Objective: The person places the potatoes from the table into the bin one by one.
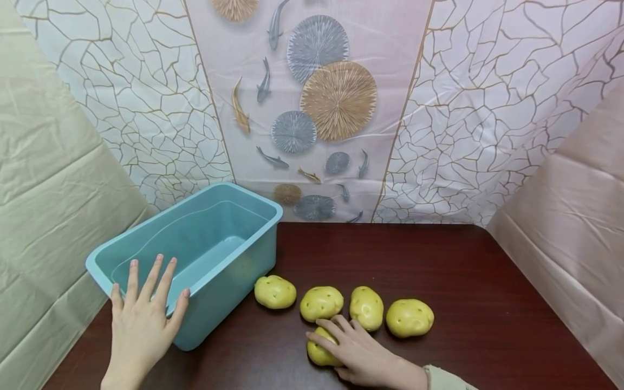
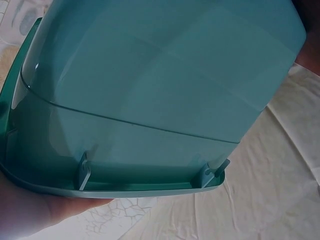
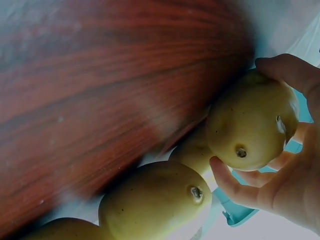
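My left hand [image 1: 143,319] lies with straight, spread fingers over the near rim of a blue-green plastic bin [image 1: 239,284]. In the left wrist view, the outside of that bin [image 2: 160,90] fills most of the picture, with part of the hand [image 2: 55,207] against its rim. My right hand [image 1: 363,355] curls its fingers round a yellow potato [image 1: 319,349] close to the table. From the right wrist, this potato [image 3: 255,122] shows between thumb and fingers. Several other potatoes lie in a row just beyond it, one of them [image 1: 366,309] right by the fingertips.
The leftmost potato [image 1: 275,292] lies close to the bin's right side, and the rightmost potato [image 1: 410,318] ends the row. All stand on a dark red-brown table [image 1: 487,303]. Patterned cloth [image 1: 453,135] hangs behind, with plain cloth [image 1: 570,216] at the sides.
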`<action>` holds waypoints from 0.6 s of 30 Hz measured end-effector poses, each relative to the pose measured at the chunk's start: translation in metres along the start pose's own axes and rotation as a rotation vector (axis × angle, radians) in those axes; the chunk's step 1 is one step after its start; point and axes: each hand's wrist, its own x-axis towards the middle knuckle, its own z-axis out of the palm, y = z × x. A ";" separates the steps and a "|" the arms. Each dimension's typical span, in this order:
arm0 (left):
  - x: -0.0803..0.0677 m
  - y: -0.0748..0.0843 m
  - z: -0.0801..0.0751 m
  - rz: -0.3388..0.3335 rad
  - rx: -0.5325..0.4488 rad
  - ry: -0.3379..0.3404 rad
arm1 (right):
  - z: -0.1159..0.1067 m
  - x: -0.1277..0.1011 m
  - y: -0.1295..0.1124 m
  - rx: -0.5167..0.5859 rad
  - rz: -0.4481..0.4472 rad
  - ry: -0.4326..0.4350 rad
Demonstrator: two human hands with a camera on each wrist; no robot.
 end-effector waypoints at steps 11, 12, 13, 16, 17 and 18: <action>0.000 0.000 0.001 0.003 -0.007 0.013 | 0.001 0.002 0.001 -0.019 -0.011 0.020; 0.000 0.000 0.001 0.003 -0.008 0.012 | 0.001 0.002 0.001 -0.016 -0.011 0.022; 0.000 0.000 0.001 0.003 -0.007 0.011 | 0.001 0.002 0.001 -0.013 -0.012 0.023; 0.000 0.000 0.001 0.002 -0.007 0.007 | 0.001 0.002 0.000 -0.002 -0.012 0.021; 0.000 0.000 0.001 0.002 -0.006 0.006 | 0.001 0.002 0.000 0.004 -0.011 0.019; 0.000 0.000 0.001 0.001 -0.004 0.005 | 0.001 0.001 0.000 0.011 -0.010 0.017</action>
